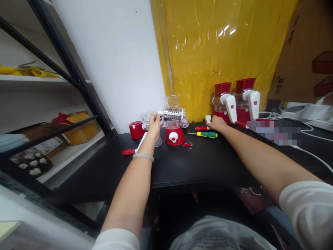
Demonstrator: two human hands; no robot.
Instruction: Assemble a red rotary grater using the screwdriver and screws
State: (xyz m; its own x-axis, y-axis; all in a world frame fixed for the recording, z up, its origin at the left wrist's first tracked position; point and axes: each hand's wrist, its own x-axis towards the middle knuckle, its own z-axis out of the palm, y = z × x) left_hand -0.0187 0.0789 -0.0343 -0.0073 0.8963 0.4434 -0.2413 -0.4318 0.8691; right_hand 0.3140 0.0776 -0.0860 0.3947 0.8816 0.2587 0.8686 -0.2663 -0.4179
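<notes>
A rotary drum grater with a red base and a clear hopper stands on the black table. Its metal drum sits sideways in the clear housing. My left hand is closed, fingertips pinching the white shaft end on the drum's left side. To the right, my right hand is closed around a crank handle, whose white end and red grip show past the fingers. A yellow-and-green screwdriver lies just in front of it. Small red pieces and screws lie by the grater base.
Two assembled red-and-white graters stand at the back right, near a device with a blurred screen and white cables. Left are another red base, a crank handle and a clear disc. A black-framed shelf borders the table.
</notes>
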